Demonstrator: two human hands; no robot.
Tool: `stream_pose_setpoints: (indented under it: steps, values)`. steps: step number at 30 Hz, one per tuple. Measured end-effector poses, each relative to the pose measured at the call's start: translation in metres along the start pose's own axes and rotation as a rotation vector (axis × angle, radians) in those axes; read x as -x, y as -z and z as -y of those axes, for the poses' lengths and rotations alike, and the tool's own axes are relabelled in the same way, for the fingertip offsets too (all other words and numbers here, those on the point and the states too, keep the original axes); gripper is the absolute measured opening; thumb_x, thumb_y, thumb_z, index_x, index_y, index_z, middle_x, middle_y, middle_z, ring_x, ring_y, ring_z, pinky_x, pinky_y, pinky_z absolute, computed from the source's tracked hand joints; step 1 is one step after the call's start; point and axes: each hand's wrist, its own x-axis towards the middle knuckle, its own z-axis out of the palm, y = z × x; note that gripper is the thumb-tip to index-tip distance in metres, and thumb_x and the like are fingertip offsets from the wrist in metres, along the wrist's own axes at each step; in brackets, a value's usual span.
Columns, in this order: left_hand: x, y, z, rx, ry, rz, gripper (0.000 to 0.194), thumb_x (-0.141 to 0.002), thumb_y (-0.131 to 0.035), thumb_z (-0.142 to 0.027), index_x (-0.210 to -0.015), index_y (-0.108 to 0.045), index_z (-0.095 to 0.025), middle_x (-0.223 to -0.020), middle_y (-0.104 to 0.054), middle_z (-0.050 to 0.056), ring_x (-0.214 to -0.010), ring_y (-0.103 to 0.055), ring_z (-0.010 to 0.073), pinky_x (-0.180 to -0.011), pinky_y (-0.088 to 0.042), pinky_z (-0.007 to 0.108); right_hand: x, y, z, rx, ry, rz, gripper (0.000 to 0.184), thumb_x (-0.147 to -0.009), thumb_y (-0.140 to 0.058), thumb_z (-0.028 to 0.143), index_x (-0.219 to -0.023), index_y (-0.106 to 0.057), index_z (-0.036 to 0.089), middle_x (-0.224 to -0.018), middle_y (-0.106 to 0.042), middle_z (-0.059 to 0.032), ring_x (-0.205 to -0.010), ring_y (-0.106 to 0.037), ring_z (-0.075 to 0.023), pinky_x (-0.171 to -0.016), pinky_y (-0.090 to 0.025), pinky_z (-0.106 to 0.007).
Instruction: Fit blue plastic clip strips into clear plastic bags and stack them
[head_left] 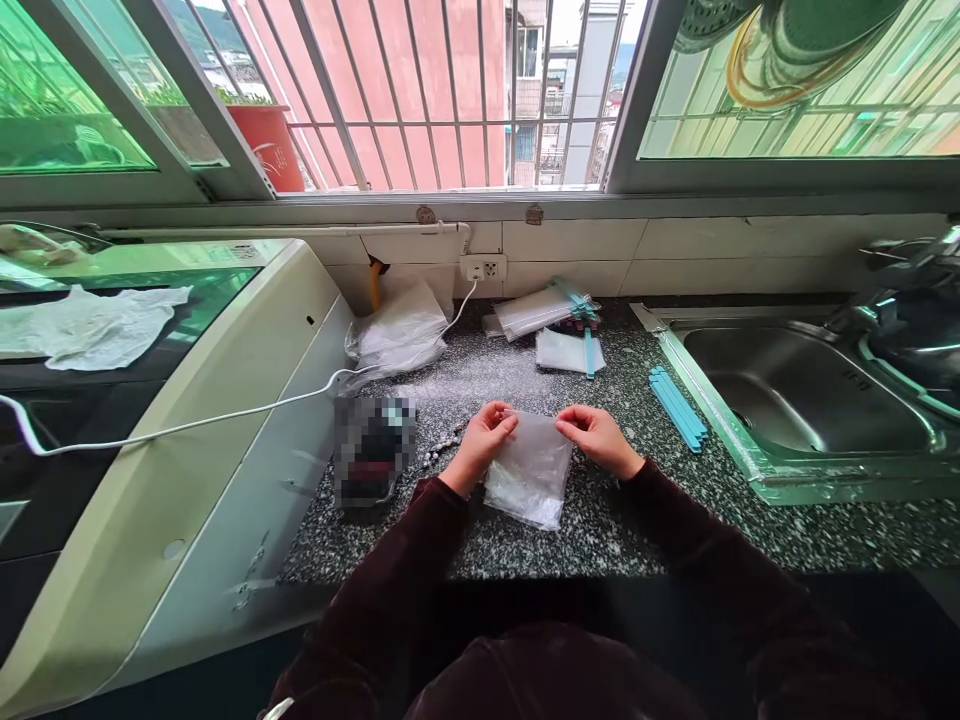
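Black-and-white speckled countertop (622,530), whitish bag (529,465), blue strips (677,410) (faintly teal), maroon sleeves (697,530), pink wall (435,60)

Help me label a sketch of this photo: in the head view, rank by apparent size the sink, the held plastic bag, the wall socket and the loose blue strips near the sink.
1. Sink
2. Held plastic bag
3. Loose blue strips, taken together
4. Wall socket

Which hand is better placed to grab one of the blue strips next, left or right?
Probably the right hand: it pinches the plastic bag on the side nearer the blue strips. The left hand, gripping the opposite side, would have to cross over the bag.
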Motion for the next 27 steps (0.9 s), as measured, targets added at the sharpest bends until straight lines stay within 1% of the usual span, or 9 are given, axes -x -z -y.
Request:
stream_pose_setpoints:
  steps: [4, 8, 13, 15, 18, 19, 22, 24, 27]
  values:
    - [0.001, 0.0, 0.0, -0.033, -0.068, 0.014, 0.038, -0.057, -0.073, -0.048, -0.074, -0.062, -0.015, -0.074, -0.063, 0.001, -0.066, -0.054, 0.0113, -0.064, -0.042, 0.023, 0.002, -0.001, 0.0, -0.068, -0.023, 0.013, 0.022, -0.069, -0.062, 0.038, -0.076, -0.063, 0.017, -0.066, -0.062, -0.0009, -0.059, -0.054, -0.0122, -0.056, -0.045, -0.025]
    - [0.003, -0.001, -0.002, -0.022, -0.067, 0.054, 0.037, -0.056, -0.074, -0.047, -0.069, -0.063, -0.014, -0.092, -0.067, 0.007, -0.081, -0.058, 0.016, -0.076, -0.043, 0.028, 0.003, -0.003, -0.001, -0.116, -0.028, 0.026, 0.026, -0.068, -0.063, 0.038, -0.086, -0.062, 0.018, -0.061, -0.057, 0.0021, -0.055, -0.052, -0.0109, -0.053, -0.043, -0.024]
    - [0.003, 0.0, 0.001, -0.113, 0.017, 0.204, 0.036, -0.061, -0.071, -0.046, -0.075, -0.066, -0.013, -0.084, -0.068, 0.007, -0.077, -0.059, 0.017, -0.075, -0.044, 0.029, 0.002, -0.004, -0.002, -0.029, 0.044, 0.031, 0.019, -0.072, -0.06, 0.037, -0.071, -0.062, 0.018, -0.069, -0.062, -0.0017, -0.064, -0.055, -0.0133, -0.061, -0.046, -0.027]
    - [0.001, 0.003, 0.002, -0.157, -0.029, 0.137, 0.036, -0.063, -0.069, -0.045, -0.081, -0.065, -0.014, -0.086, -0.068, 0.007, -0.08, -0.059, 0.0175, -0.075, -0.044, 0.029, 0.001, -0.003, -0.004, 0.03, 0.082, 0.001, 0.019, -0.072, -0.06, 0.037, -0.067, -0.061, 0.018, -0.069, -0.061, -0.002, -0.064, -0.054, -0.0135, -0.06, -0.045, -0.027]
    - [-0.002, 0.009, 0.0, -0.176, -0.156, -0.05, 0.042, -0.068, -0.065, -0.046, -0.095, -0.06, -0.015, -0.098, -0.065, 0.008, -0.09, -0.058, 0.0184, -0.08, -0.043, 0.03, 0.0, 0.0, -0.003, 0.029, 0.121, -0.116, 0.02, -0.072, -0.06, 0.037, -0.065, -0.059, 0.019, -0.073, -0.059, -0.0031, -0.07, -0.054, -0.0145, -0.062, -0.045, -0.027]
    - [-0.002, 0.011, -0.001, -0.171, -0.177, -0.058, 0.043, -0.07, -0.061, -0.047, -0.1, -0.058, -0.016, -0.101, -0.065, 0.009, -0.093, -0.057, 0.0188, -0.082, -0.043, 0.031, 0.001, 0.002, -0.002, 0.001, 0.131, -0.152, 0.02, -0.072, -0.06, 0.037, -0.065, -0.058, 0.019, -0.076, -0.059, -0.0039, -0.073, -0.054, -0.0151, -0.063, -0.045, -0.027]
    - [0.0, 0.011, -0.011, -0.197, -0.214, 0.066, 0.047, -0.075, -0.055, -0.049, -0.108, -0.056, -0.016, -0.104, -0.064, 0.01, -0.1, -0.056, 0.0205, -0.088, -0.041, 0.034, 0.004, 0.005, 0.008, -0.061, 0.167, -0.205, 0.019, -0.073, -0.06, 0.037, -0.066, -0.058, 0.019, -0.085, -0.06, -0.0058, -0.082, -0.056, -0.0171, -0.069, -0.046, -0.029]
    - [0.002, 0.008, -0.02, -0.286, -0.267, 0.133, 0.049, -0.071, -0.061, -0.048, -0.109, -0.057, -0.017, -0.107, -0.064, 0.01, -0.104, -0.055, 0.0219, -0.091, -0.039, 0.034, 0.006, 0.007, 0.015, -0.053, 0.194, -0.224, 0.017, -0.074, -0.06, 0.036, -0.066, -0.059, 0.02, -0.086, -0.061, -0.0058, -0.086, -0.056, -0.018, -0.075, -0.046, -0.032]
    - [0.002, 0.002, -0.033, -0.443, -0.224, 0.203, 0.039, -0.063, -0.07, -0.042, -0.093, -0.064, -0.016, -0.094, -0.066, 0.007, -0.091, -0.058, 0.0216, -0.082, -0.043, 0.032, 0.008, 0.01, 0.022, -0.063, 0.201, -0.256, 0.019, -0.074, -0.061, 0.037, -0.067, -0.059, 0.02, -0.085, -0.062, -0.0049, -0.086, -0.056, -0.0181, -0.081, -0.045, -0.034]
